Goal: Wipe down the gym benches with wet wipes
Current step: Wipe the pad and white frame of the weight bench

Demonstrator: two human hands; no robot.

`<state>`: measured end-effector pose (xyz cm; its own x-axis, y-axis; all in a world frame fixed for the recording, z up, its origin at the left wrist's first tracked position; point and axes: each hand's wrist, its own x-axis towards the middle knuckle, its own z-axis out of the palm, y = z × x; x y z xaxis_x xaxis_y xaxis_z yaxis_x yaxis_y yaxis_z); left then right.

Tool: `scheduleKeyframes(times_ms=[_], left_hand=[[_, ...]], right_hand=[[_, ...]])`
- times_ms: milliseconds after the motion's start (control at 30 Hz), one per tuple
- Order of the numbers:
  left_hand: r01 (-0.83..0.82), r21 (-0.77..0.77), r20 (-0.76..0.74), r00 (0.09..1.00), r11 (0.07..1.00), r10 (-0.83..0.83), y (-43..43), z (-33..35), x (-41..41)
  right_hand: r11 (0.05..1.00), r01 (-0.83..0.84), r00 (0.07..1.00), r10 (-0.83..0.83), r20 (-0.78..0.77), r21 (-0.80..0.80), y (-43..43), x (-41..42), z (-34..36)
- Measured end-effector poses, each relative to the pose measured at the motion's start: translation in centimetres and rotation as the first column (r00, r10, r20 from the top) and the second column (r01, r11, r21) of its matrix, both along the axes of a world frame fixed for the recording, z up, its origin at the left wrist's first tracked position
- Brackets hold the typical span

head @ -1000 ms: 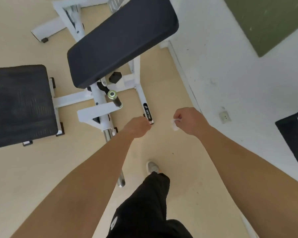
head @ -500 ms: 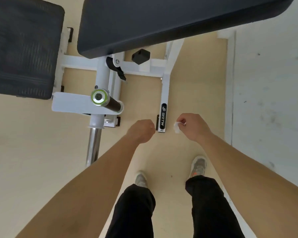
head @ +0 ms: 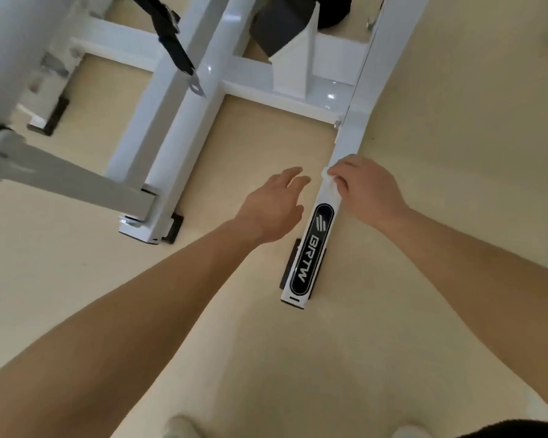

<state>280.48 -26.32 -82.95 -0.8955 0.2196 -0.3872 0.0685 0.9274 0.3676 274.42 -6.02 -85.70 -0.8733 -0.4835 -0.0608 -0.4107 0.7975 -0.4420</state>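
Bottom edge: shoe tips on the beige floor. Centre: white frame rail of the bench, with a black BRTW label at its near end. The left hand is just left of the rail, fingers loosely extended, holding nothing. The right hand grasps the wet wipe with curled fingers, pressing it onto the rail above the label. Upper centre: black strap.
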Motion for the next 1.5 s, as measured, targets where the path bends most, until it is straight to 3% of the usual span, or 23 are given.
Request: scheduleKeyframes(times_ms=[100, 200, 333, 500, 667, 767, 933, 967, 1067, 1133, 1333, 1400, 1500], left_hand=[[0.143, -0.097, -0.191, 0.969, 0.985, -0.159, 0.0, -3.8, -1.3], [0.098, -0.052, -0.267, 0.958, 0.994, -0.108, -0.5, -6.7, -1.0], [-0.018, 0.07, -0.292, 0.956, 0.997, 0.038, -1.0, -9.1, 1.2], [-0.046, 0.142, -0.261, 0.962, 0.989, 0.082, -1.1, -10.5, 2.7], [-0.165, 0.216, -0.252, 0.943, 0.962, 0.218, -0.6, -11.2, 2.0], [-0.123, 0.206, -0.242, 0.955, 0.971, 0.172, -0.7, -11.0, 3.4], [0.153, 0.079, -0.322, 0.939, 0.985, -0.12, -2.7, -10.8, 6.3], [0.177, 0.068, -0.328, 0.933, 0.982, -0.145, -3.1, -10.9, 6.6], [0.193, 0.059, -0.338, 0.927, 0.979, -0.163, -3.5, -10.6, 7.5], [0.209, 0.058, -0.357, 0.917, 0.976, -0.175, -3.4, -10.2, 8.2], [0.32, 0.129, -0.364, 0.896, 0.939, -0.255, -3.8, -10.8, 13.6], [0.256, 0.205, -0.333, 0.926, 0.945, -0.179, -3.4, -11.7, 16.3], [0.005, 0.349, -0.233, 0.969, 0.937, 0.081, -2.1, -11.9, 17.6]], right_hand=[[0.997, -0.078, 0.983, 0.073, -0.168, -0.024, 0.6, -2.4, -5.0], [0.982, -0.187, 0.977, 0.185, -0.11, -0.002, 1.5, -2.4, -8.5], [0.933, -0.358, 0.927, 0.36, -0.105, 0.032, 2.6, 2.5, -10.2], [0.827, -0.553, 0.812, 0.563, -0.154, 0.107, 3.6, 5.4, -11.0], [0.884, -0.437, 0.878, 0.46, -0.136, 0.166, 2.6, 3.9, -10.3], [0.81, -0.571, 0.792, 0.587, -0.171, 0.137, 2.0, 10.7, -10.6], [0.673, -0.723, 0.636, 0.736, -0.231, 0.153, 2.3, 14.1, -11.2], [0.683, -0.709, 0.637, 0.727, -0.256, 0.177, 2.4, 13.0, -11.3], [0.818, -0.538, 0.779, 0.575, -0.251, 0.204, 2.6, 8.6, -10.8], [0.857, -0.476, 0.83, 0.512, -0.221, 0.2, 2.2, 8.4, -10.3], [0.77, -0.629, 0.743, 0.637, -0.205, 0.11, 1.2, 17.5, -10.8], [0.745, -0.662, 0.714, 0.66, -0.233, 0.082, 1.3, 18.5, -10.9], [0.728, -0.685, 0.693, 0.663, -0.285, 0.026, 2.0, 17.6, -10.8]])
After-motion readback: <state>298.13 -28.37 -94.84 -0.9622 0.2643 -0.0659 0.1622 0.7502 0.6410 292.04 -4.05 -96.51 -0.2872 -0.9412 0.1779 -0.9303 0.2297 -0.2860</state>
